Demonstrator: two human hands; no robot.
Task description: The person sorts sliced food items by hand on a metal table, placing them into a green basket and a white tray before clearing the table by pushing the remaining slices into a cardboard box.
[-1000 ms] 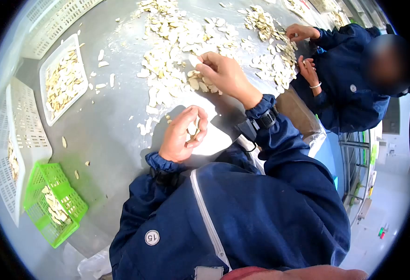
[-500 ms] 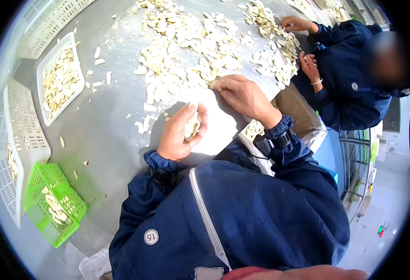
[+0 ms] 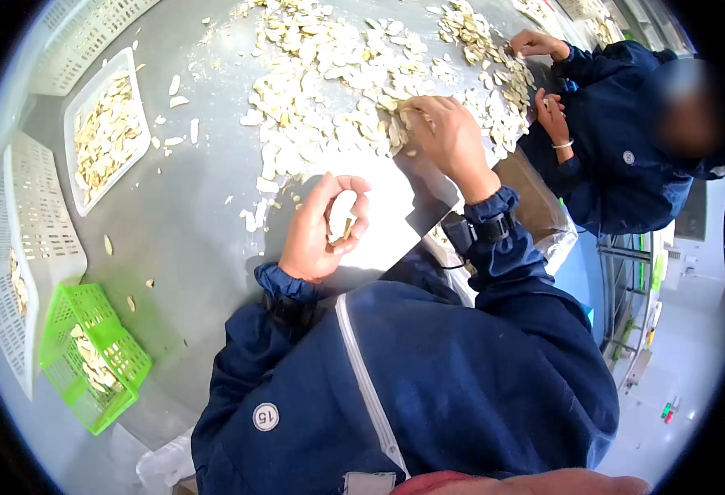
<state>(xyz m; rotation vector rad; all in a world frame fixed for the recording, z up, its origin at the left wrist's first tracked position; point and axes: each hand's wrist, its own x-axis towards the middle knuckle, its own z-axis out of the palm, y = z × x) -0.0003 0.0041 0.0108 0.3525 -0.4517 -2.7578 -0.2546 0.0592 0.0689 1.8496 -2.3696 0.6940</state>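
pale slices (image 3: 342, 213), partly hidden by both hands (image 3: 311, 238)

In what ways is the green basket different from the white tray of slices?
The green basket has walls full of holes; the white tray shows none. The basket looks deep, the tray shallow. The basket holds fewer pale slices than the tray. Both are open-topped.

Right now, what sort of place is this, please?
Probably a food-sorting workroom: pale slices lie heaped on a metal table, more fill a white tray, and a co-worker in similar dark blue clothing handles slices nearby.
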